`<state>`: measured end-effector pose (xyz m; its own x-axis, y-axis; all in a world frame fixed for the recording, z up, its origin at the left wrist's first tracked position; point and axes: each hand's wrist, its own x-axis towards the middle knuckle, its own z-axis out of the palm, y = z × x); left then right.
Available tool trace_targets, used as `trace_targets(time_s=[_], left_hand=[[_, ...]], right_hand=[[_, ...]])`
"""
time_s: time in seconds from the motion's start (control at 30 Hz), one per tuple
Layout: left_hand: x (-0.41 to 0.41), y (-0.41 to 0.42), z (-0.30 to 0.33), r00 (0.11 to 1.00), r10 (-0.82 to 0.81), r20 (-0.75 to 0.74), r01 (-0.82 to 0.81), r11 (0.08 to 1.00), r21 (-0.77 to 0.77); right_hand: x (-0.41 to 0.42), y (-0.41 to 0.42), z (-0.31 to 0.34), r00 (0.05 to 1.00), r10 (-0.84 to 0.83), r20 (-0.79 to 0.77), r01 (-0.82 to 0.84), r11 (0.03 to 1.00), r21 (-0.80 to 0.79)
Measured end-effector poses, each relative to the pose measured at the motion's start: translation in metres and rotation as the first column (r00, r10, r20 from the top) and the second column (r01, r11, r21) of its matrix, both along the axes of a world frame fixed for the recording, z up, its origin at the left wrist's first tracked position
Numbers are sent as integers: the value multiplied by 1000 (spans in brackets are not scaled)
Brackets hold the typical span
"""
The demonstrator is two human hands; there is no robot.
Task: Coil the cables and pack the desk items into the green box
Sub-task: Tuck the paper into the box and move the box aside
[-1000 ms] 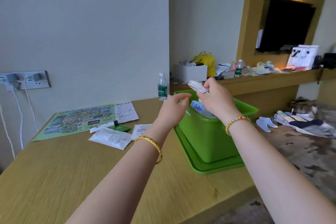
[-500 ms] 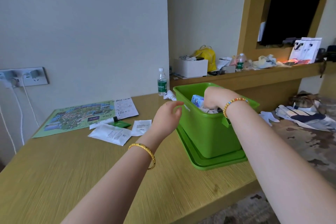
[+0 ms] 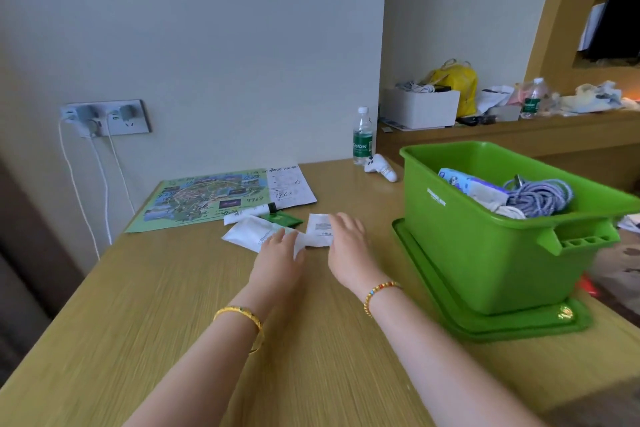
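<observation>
Moved: both hands have left the box and come down to the papers mid-desk; half a second ago the right hand was inside the box and the left hovered by its rim.
Right hand: flat on the slip, fingers spread and straight, gripping nothing that shows.
Left hand: fingers extended over the near edge of the packet, touching it; no closed grip visible.
Box: at the desk's right, standing on its lid, with coiled cables and a pouch already inside.
Still out: map, tube, green sachet, white toy, bottle.
Meaning: cables look packed; loose papers appear next, likely gathered together before lifting.
</observation>
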<state>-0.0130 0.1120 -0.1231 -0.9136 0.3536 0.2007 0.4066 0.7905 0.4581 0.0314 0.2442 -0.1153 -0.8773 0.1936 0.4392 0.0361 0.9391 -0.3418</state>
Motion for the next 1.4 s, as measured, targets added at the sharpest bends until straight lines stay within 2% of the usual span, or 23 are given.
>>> trace_targets(time_s=[0.1,0.23,0.37,0.6,0.8,0.9,0.97,1.07,1.17,1.27,1.4], left_hand=[[-15,-1,-10,1000,19,-11,-21,991,-130],[-27,-2,-22,1000,5,9,-3,968,-252],[-25,-4,-24,1000,-19,-16,14,952,-304],[0,-22,-14,985,-116,-125,59,920,-387],[14,-42,6,990,-24,-142,-21,952,-304],[8,-53,10,975,49,-219,-112,951,-287],[2,-58,9,969,126,-214,-178,954,-242],[-6,-57,5,980,178,-93,-196,946,-257],[-9,-47,2,985,168,30,-147,922,-359],[-10,-38,7,986,167,-10,-150,853,-501],[-7,-29,18,988,150,33,-106,820,-563]], right_hand=[[-18,-5,-23,997,23,69,-22,999,-24],[-40,-2,-33,986,50,156,-54,998,20],[-47,-1,-34,982,8,187,-15,999,35],[-31,-2,-34,986,-63,155,52,996,76],[-16,2,-32,991,-128,43,121,984,130],[-14,-1,-31,982,-170,-78,178,977,116],[-14,-2,-29,974,-194,-119,209,969,133],[-16,-3,-30,985,-170,37,163,975,152],[-15,-8,-31,964,-135,229,103,984,145],[-14,-13,-25,944,-123,305,67,980,189],[-12,-18,-5,888,-101,448,21,983,180]])
